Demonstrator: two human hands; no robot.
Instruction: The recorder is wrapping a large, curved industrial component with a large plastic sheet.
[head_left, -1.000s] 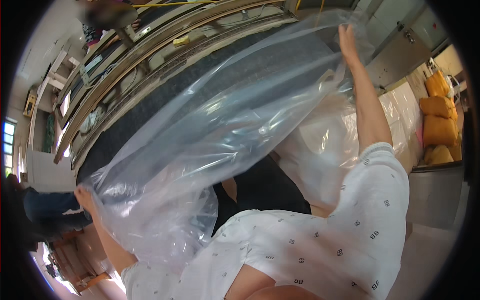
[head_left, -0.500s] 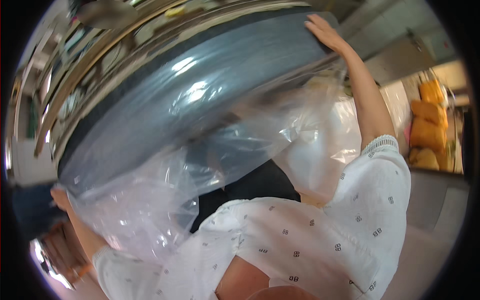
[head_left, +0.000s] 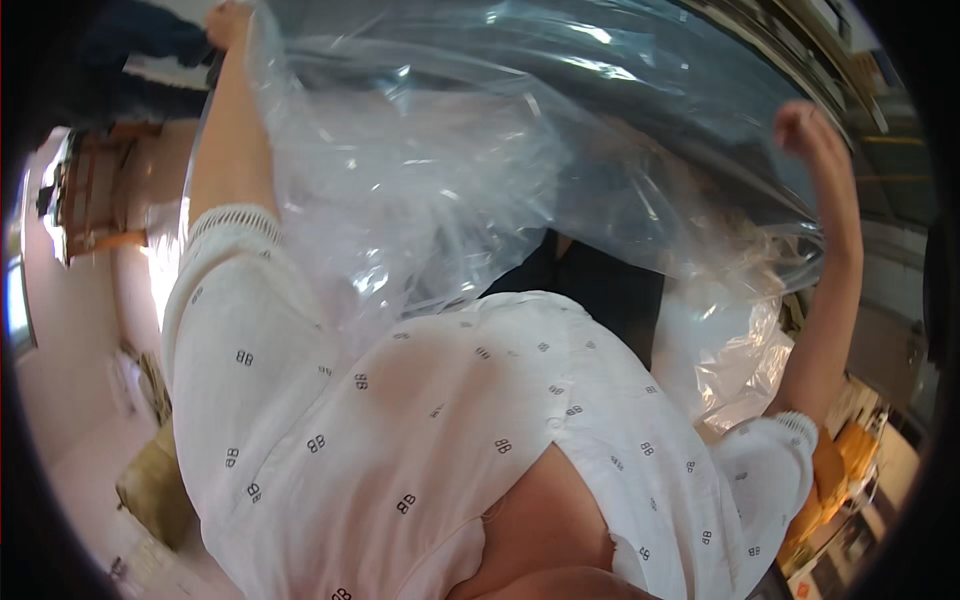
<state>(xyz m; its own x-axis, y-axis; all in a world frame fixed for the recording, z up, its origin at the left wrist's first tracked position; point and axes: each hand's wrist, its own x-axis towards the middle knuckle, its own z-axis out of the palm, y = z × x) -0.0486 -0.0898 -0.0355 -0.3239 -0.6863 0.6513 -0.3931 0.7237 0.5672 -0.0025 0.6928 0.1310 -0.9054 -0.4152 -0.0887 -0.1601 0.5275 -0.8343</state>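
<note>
Stretching overhead between both raised arms, the clear plastic sheet (head_left: 450,170) billows wide above the person, with a dark grey curved mass showing through it. The left hand (head_left: 228,22) sits at the sheet's upper left edge, fingers closed on the film as far as can be seen, though the grip itself is partly cut off at the frame edge. The right hand (head_left: 812,135) is curled into a loose fist against the right edge; whether film is pinched inside cannot be told. A second crumpled bundle of plastic (head_left: 730,360) hangs lower right.

Risk noted: thin film under tension may slip from either hand or tear where it drags over the grey mass.
</note>
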